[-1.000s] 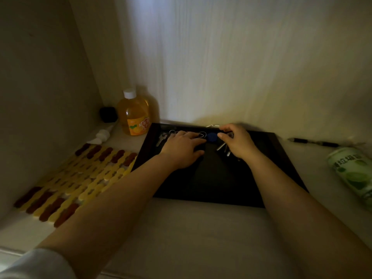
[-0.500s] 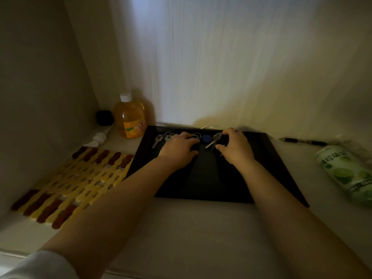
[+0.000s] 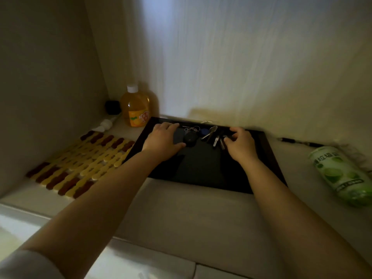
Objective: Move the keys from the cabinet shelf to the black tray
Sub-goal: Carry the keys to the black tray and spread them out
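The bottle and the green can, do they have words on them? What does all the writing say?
Orange bottle: its label has red characters, too blurred to read.
Green can, lying on its side: large pale characters near its top and a small strip of print lower down, both too blurred to read.
Keys, black tray, pen: no writing shows.

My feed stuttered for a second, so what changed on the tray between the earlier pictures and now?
The hands have spread apart: the left hand slid left, the right hand slid right. That uncovers the keys, now strung across the back of the black tray, with a dark fob beside the left thumb. The tray, orange bottle, green can and pen stayed put.
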